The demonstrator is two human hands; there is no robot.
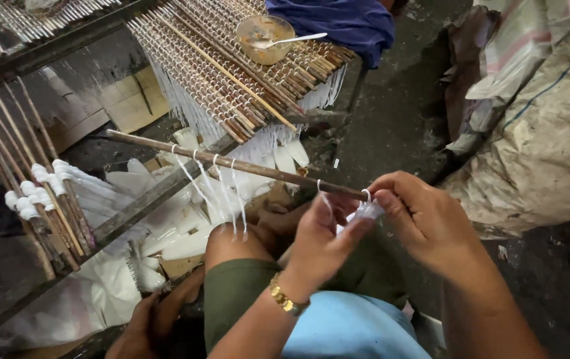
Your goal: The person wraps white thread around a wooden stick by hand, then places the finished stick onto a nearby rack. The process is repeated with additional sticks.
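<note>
Hands [371,223] hiding white threads [364,211]

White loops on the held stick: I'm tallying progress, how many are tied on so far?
6. Four hang at mid-stick, one sits just left of the left hand, and one is under the right hand at the tip. Fingers may hide more.

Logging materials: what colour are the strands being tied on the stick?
White strands, clearest in the head view.
</note>
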